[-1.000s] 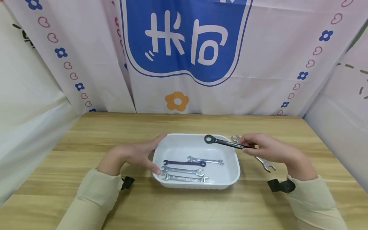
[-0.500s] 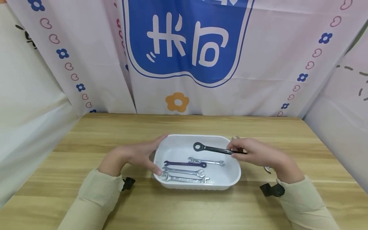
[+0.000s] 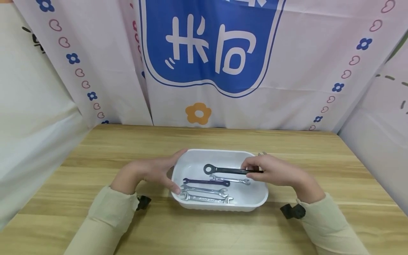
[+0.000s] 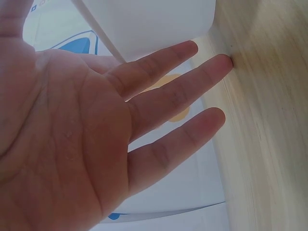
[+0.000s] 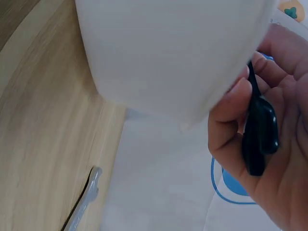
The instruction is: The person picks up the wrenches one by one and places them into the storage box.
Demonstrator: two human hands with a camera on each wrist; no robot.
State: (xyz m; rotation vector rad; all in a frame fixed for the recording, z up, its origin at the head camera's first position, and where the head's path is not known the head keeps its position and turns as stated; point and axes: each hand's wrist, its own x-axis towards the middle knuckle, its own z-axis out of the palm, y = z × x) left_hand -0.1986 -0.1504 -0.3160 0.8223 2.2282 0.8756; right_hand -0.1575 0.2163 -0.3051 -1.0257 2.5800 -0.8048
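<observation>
My right hand (image 3: 271, 170) pinches a black ratcheting combination wrench (image 3: 226, 170) over the right part of a white plastic tub (image 3: 259, 203). The wrench's ring end points left; its open end shows beside the palm in the right wrist view. Inside the tub lie a dark purple wrench (image 3: 205, 182), a small silver wrench (image 3: 234, 180) and two larger silver open-end wrenches, the nearer wrench (image 3: 204, 198) along the front wall. At the tub's left end rests my left hand (image 3: 154, 173), thumb on the rim and fingers spread straight along the outer wall in the left wrist view.
A silver wrench (image 5: 84, 199) lies on the wooden table (image 3: 204, 233) right of the tub, mostly hidden behind my right hand in the head view. A printed white cloth (image 3: 287, 106) hangs along the table's back edge, with more cloth at both sides.
My right hand has carried the black wrench leftward and down, from beside the tub's right rim to over its inside. The left hand stays at the tub's left end.
</observation>
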